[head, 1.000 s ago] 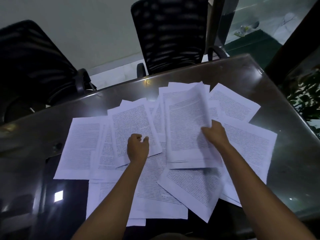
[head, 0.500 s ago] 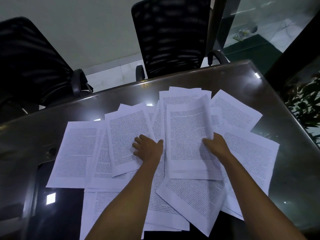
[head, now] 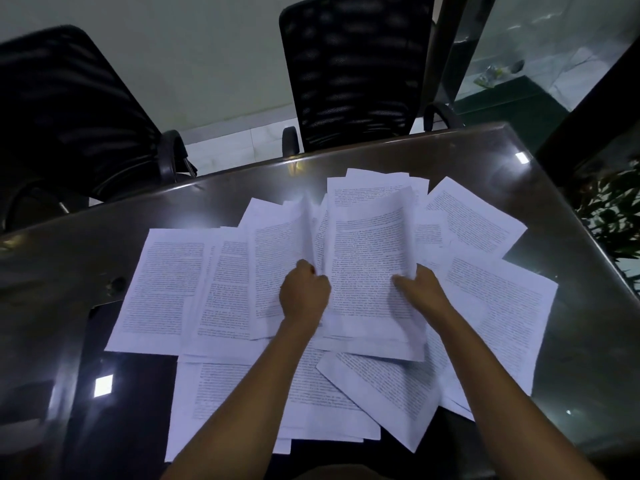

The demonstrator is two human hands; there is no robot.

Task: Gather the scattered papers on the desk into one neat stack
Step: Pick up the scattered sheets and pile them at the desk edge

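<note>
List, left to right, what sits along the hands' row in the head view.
Far-left flat white printed sheet → curling white printed sheet → left hand → raised white printed sheaf → right hand → far-right flat white printed sheet → dark glass desk.

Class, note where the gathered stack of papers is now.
Head view: the gathered stack sits just right of centre on the desk, atop scattered sheets, held by the right hand; the left hand grips a curling sheet beside it.

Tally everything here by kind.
Chairs: 2
Hands: 2 (left hand, right hand, both gripping papers)
Desk: 1
Plant: 1
Papers: overlapped, no sure count
Total: 6 without papers
</note>
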